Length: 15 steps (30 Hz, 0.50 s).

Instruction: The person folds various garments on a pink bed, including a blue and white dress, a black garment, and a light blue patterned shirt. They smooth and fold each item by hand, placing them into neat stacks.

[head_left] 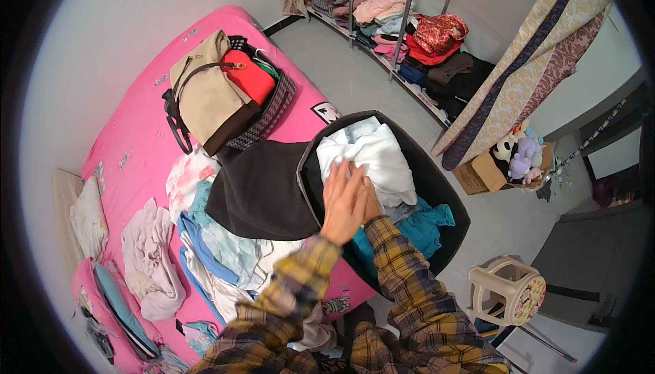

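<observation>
White cloth [379, 159] sits in a soft bundle inside the big dark bin [440, 186], up in its far part, with both hands at it.

From the left, a pillow [89, 220] lies by the edge of the pink bed [133, 138]. Next comes a pale pink garment [147, 258], all crumpled. Then there is a messy clothes pile [239, 254], and a beige bag [201, 80] beyond it. A flat dark piece [263, 190] reaches the bin's left rim; I cannot tell if it is a cloth or a flap.

The left hand [343, 200] is spread out on the white cloth, fingers nearly straight, not wrapped around anything. The right hand [372, 200] is partly behind it, so I cannot tell if it grips.

The bundle could slip or come undone, because one side may get pushed harder and the teal cloth [423, 231] near it looks lumpy. The bin could tip if pushed hard, as it sits at the bed's edge and its bottom is hidden. A sleeve [406, 258] could snag the teal cloth and drag it.

Farther right is a beige stool [501, 292].
</observation>
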Tool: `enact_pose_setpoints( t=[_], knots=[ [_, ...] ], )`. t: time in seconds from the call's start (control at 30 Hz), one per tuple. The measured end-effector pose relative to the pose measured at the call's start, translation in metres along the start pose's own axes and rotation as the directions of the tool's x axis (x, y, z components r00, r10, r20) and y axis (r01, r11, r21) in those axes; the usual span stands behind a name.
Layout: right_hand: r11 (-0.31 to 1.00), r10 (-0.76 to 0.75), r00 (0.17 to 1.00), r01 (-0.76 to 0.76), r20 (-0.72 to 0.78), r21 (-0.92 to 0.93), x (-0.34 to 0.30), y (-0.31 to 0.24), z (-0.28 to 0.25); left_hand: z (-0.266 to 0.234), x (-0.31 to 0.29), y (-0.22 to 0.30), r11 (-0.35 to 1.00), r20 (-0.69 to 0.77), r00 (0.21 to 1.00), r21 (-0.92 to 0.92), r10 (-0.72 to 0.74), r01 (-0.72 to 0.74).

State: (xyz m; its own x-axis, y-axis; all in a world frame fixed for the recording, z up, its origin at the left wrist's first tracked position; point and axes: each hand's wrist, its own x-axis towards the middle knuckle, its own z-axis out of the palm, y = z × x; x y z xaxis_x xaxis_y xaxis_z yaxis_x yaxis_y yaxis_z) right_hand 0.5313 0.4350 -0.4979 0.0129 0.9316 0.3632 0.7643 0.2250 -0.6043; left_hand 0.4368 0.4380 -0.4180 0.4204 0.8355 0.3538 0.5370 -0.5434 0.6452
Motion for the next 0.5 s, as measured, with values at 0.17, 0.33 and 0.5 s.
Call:
enact_pose_setpoints(
  t=[0.17, 0.33, 0.5],
  knots=[
    [0.968, 0.065, 0.975, -0.113, 0.211, 0.223, 0.000, 0.013, -0.029, 0.047, 0.031, -0.086, 0.937, 0.268, 0.902, 0.179, -0.339, 0.299],
    [0.982, 0.153, 0.968, -0.171, -0.197, -0.077, 0.042, 0.045, -0.051, 0.048, 0.020, -0.077, 0.912, 0.325, 0.904, 0.384, -0.279, 0.144],
    [0.953, 0.200, 0.970, -0.225, -0.139, -0.201, 0.044, 0.093, 0.028, 0.048, 0.015, -0.097, 0.923, 0.441, 0.845, 0.358, -0.301, 0.141]
  ],
)
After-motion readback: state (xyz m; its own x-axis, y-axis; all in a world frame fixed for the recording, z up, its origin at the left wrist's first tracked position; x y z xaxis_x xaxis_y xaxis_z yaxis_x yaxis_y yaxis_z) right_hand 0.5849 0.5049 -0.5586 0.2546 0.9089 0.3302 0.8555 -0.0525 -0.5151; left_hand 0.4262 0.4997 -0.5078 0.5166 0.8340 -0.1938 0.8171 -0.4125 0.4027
